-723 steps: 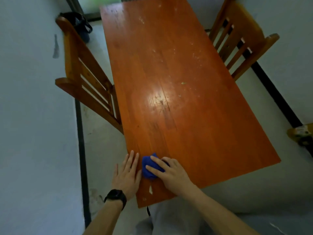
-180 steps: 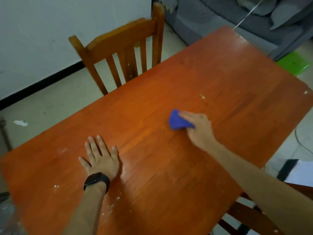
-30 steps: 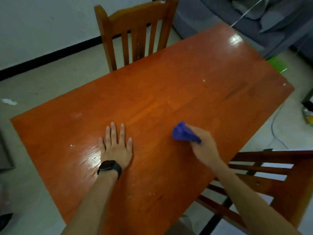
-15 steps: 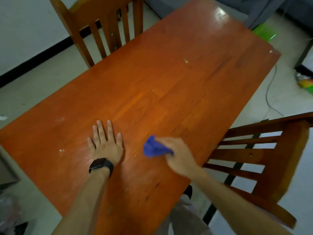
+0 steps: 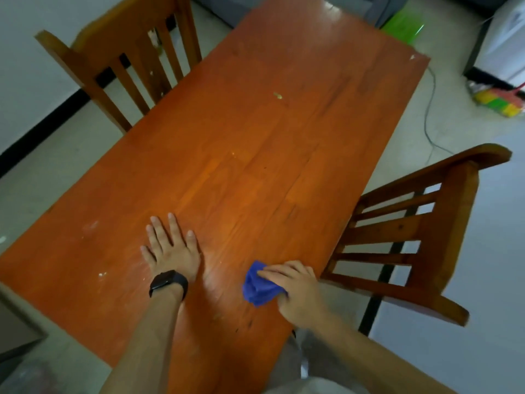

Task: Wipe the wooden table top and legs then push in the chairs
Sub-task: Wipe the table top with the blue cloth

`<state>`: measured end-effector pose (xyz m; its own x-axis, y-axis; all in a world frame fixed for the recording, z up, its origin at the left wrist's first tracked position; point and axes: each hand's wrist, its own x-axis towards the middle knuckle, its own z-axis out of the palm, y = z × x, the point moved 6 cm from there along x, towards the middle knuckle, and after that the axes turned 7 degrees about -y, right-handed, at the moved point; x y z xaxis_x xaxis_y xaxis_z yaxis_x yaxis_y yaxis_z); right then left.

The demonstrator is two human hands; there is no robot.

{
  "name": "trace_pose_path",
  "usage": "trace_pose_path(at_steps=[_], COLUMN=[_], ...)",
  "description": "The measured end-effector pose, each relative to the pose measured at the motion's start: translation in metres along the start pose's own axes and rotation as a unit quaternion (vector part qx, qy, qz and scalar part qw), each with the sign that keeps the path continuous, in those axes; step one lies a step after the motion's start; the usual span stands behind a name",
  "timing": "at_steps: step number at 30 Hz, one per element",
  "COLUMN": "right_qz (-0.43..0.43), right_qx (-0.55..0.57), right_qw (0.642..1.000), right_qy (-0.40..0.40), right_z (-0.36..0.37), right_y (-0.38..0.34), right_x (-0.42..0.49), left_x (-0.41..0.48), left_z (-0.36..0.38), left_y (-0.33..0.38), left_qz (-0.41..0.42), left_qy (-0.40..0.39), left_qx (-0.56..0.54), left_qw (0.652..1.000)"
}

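The orange wooden table [image 5: 255, 143] fills the middle of the head view, with small crumbs and pale smears on its top. My left hand [image 5: 170, 248], a black watch on the wrist, lies flat on the top with fingers spread. To its right, near the table's right edge, my right hand [image 5: 295, 288] grips a crumpled blue cloth [image 5: 258, 285] and presses it on the wood. One wooden chair [image 5: 125, 55] stands at the far left side. A second chair [image 5: 412, 237] stands at the right side, angled away from the table.
A grey sofa edge and a green bag [image 5: 403, 27] lie beyond the table's far end. A thin cable [image 5: 429, 109] runs over the floor at right, near a colourful broom head [image 5: 500, 102]. A white wall with a black skirting [image 5: 42, 123] is at left.
My right hand has drawn the blue cloth back toward me and toward the table's right edge. My left hand has stayed flat on the top. The view has swung slightly.
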<state>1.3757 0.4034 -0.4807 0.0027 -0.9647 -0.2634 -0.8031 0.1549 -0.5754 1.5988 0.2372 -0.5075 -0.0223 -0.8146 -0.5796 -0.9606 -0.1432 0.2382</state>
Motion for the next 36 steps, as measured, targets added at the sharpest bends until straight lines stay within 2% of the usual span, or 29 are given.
trace_pose_path(at_steps=[2, 3, 6, 8, 10, 11, 15, 18, 19, 21, 23, 25, 27, 30, 32, 34, 36], right_qz=[-0.044, -0.021, 0.197, 0.27, 0.255, 0.232, 0.104, -0.001, -0.008, 0.04, 0.143, 0.175, 0.13, -0.023, -0.081, -0.036, 0.023], right_qx=[0.059, 0.061, -0.007, -0.035, -0.04, -0.038, -0.02, 0.05, 0.091, 0.108, 0.011, -0.07, -0.054, -0.018, 0.114, 0.177, 0.11], right_qw=[0.997, 0.997, 0.968, 0.942, 0.94, 0.949, 0.992, 0.997, 0.994, 0.993, 0.985, 0.975, 0.985, 0.998, 0.983, 0.982, 0.992], right_qy=[0.003, 0.043, 0.156, 0.195, 0.222, 0.209, 0.065, -0.06, -0.063, 0.027, 0.095, 0.119, 0.098, -0.054, -0.122, -0.062, 0.051], right_z=[-0.026, -0.051, -0.124, -0.133, -0.108, -0.086, -0.005, 0.011, 0.003, -0.033, -0.057, -0.052, -0.019, 0.043, 0.046, 0.017, -0.019], right_y=[0.024, 0.047, 0.12, 0.125, 0.098, 0.08, 0.002, -0.008, -0.001, 0.027, 0.05, 0.037, 0.008, -0.035, -0.047, -0.029, 0.006], right_x=[0.032, 0.055, 0.092, 0.083, 0.059, 0.044, -0.02, -0.019, -0.01, 0.012, 0.016, -0.003, -0.035, -0.071, -0.075, -0.056, -0.031], left_x=[0.001, 0.002, 0.002, -0.007, -0.026, -0.037, -0.092, -0.131, -0.143, -0.161, -0.176, -0.192, -0.212, -0.23, -0.233, -0.229, -0.225], left_z=[-0.001, -0.001, 0.0, 0.004, 0.007, 0.009, 0.027, 0.046, 0.051, 0.058, 0.063, 0.071, 0.081, 0.102, 0.111, 0.112, 0.114], left_y=[0.002, 0.003, 0.003, 0.003, 0.001, 0.0, -0.007, -0.02, -0.025, -0.035, -0.048, -0.062, -0.072, -0.084, -0.087, -0.09, -0.09], left_qz=[0.001, 0.001, 0.008, 0.02, 0.031, 0.037, 0.037, 0.017, 0.016, 0.013, -0.007, -0.028, -0.035, -0.041, -0.034, -0.036, -0.037], left_qy=[0.005, 0.009, 0.011, 0.005, 0.003, 0.006, 0.012, 0.02, 0.029, 0.046, 0.051, 0.048, 0.043, 0.005, -0.01, -0.013, -0.017], left_qx=[0.001, 0.004, 0.012, 0.027, 0.029, 0.025, -0.003, -0.025, -0.019, -0.004, -0.005, -0.005, -0.012, -0.006, 0.007, 0.018, 0.033], left_qw=[1.0, 1.0, 1.0, 0.999, 0.999, 0.999, 0.999, 0.999, 0.999, 0.999, 0.999, 0.998, 0.998, 0.999, 0.999, 0.999, 0.999])
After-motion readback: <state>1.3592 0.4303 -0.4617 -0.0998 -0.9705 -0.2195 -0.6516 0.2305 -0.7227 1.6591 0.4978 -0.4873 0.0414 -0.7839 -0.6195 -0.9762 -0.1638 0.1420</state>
